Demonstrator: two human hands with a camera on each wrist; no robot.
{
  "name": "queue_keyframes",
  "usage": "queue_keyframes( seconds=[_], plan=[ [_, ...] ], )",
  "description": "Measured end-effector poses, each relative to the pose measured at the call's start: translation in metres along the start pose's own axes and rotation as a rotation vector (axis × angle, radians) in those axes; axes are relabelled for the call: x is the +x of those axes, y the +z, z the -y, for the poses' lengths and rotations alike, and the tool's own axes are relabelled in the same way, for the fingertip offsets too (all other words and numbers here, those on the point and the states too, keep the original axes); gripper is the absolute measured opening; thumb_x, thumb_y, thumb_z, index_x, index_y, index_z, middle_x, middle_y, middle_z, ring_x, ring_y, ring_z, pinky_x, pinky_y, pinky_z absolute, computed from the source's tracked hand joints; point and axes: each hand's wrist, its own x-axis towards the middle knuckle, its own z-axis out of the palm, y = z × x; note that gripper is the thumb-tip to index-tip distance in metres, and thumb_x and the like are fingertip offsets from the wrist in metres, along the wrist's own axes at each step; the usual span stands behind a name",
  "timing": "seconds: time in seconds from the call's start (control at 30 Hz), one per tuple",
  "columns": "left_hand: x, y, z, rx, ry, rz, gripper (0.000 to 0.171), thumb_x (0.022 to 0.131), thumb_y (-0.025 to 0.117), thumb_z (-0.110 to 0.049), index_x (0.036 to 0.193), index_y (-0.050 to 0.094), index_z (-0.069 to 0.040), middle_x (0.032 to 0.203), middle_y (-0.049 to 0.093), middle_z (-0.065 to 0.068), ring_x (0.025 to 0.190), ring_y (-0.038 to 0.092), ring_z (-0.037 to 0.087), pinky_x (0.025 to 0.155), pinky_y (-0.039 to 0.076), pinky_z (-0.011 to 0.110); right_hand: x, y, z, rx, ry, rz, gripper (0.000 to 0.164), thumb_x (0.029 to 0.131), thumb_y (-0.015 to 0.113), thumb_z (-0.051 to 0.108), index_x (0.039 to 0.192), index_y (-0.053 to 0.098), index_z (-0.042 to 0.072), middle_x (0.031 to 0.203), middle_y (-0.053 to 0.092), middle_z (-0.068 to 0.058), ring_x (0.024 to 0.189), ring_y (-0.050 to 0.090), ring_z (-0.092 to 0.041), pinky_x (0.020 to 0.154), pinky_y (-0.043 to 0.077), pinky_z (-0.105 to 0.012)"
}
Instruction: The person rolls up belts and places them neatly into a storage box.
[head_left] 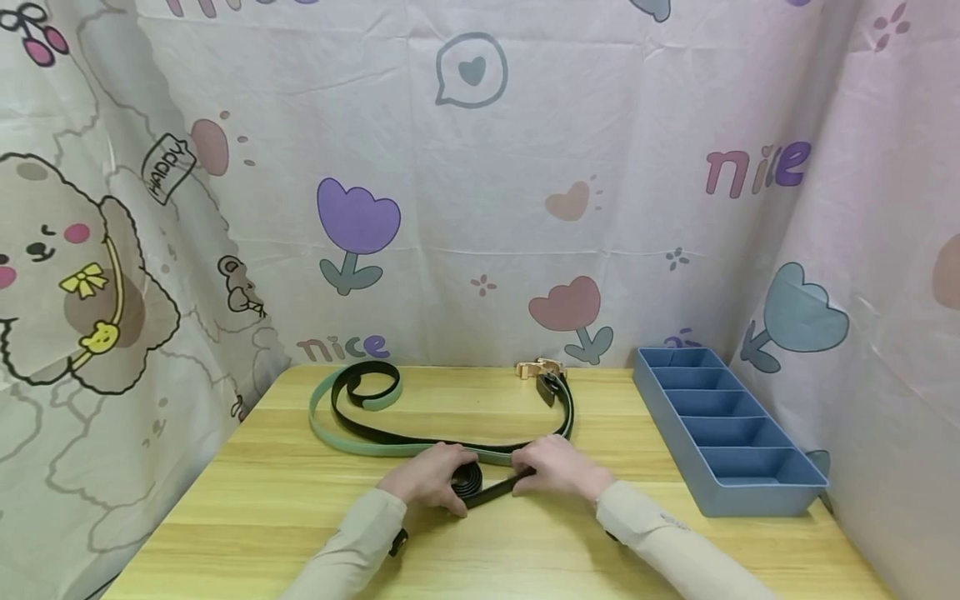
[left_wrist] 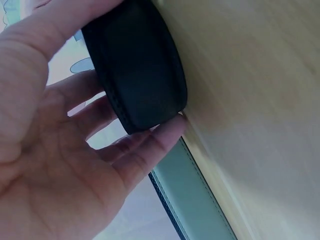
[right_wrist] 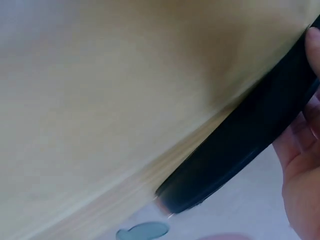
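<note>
A black belt (head_left: 467,481), rolled at one end into a tight coil standing on its edge, is near the middle of the table. My left hand (head_left: 423,479) holds this coil between thumb and fingers; the left wrist view has the coil's dark stitched outside (left_wrist: 140,70) filling the grip. From the coil the strap (head_left: 491,493) runs right to my right hand (head_left: 558,467), which pinches it. In the right wrist view the black strap (right_wrist: 240,135) stands on edge along the tabletop. Just behind both hands lies a green-and-black belt (head_left: 360,447), its left end curled.
Gold-coloured buckles (head_left: 536,368) lie at the table's back edge. A blue-grey tray (head_left: 693,450) with several compartments in a row stands on the right. The wooden table (head_left: 247,492) meets a printed cloth (head_left: 465,167) at the back and sides.
</note>
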Motion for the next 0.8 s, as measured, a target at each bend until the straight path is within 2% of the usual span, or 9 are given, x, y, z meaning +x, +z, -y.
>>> queue_keyframes(
  seconds=[0.27, 0.5, 0.67, 0.8],
  plan=[
    [-0.001, -0.002, -0.002, 0.012, -0.015, -0.017, 0.079, 0.064, 0.089, -0.033, 0.132, 0.059, -0.007, 0.123, 0.063, 0.008, 0.113, 0.056, 0.027, 0.099, 0.047, 0.041, -0.022, -0.009, -0.040, -0.103, 0.188, -0.075, 0.041, 0.072, 0.075, 0.060, 0.065, 0.053, 0.026, 0.060, 0.044, 0.017, 0.056, 0.039, -0.002, 0.052, 0.032, -0.022],
    [-0.001, 0.000, -0.002, 0.007, -0.011, -0.014, 0.079, 0.064, 0.090, -0.033, 0.132, 0.059, -0.006, 0.121, 0.064, 0.007, 0.112, 0.057, 0.027, 0.098, 0.047, 0.041, -0.029, -0.011, -0.052, -0.103, 0.330, -0.053, 0.047, 0.071, 0.075, 0.064, 0.063, 0.049, 0.026, 0.063, 0.043, 0.013, 0.061, 0.041, -0.007, 0.053, 0.031, -0.026],
    [0.000, 0.001, -0.001, 0.009, -0.021, -0.002, 0.079, 0.065, 0.089, -0.034, 0.133, 0.058, -0.007, 0.122, 0.064, 0.007, 0.113, 0.056, 0.027, 0.098, 0.047, 0.041, -0.029, -0.010, -0.053, -0.097, 0.350, -0.042, 0.045, 0.070, 0.075, 0.065, 0.065, 0.051, 0.027, 0.065, 0.045, 0.012, 0.062, 0.041, -0.007, 0.054, 0.032, -0.026],
    [0.000, 0.000, -0.002, 0.008, -0.032, 0.006, 0.080, 0.065, 0.089, -0.032, 0.134, 0.057, -0.006, 0.121, 0.064, 0.006, 0.112, 0.056, 0.025, 0.098, 0.047, 0.040, -0.027, -0.011, -0.049, -0.110, 0.327, -0.026, 0.040, 0.073, 0.075, 0.061, 0.068, 0.057, 0.026, 0.068, 0.050, 0.013, 0.063, 0.045, -0.007, 0.055, 0.037, -0.027]
  ],
)
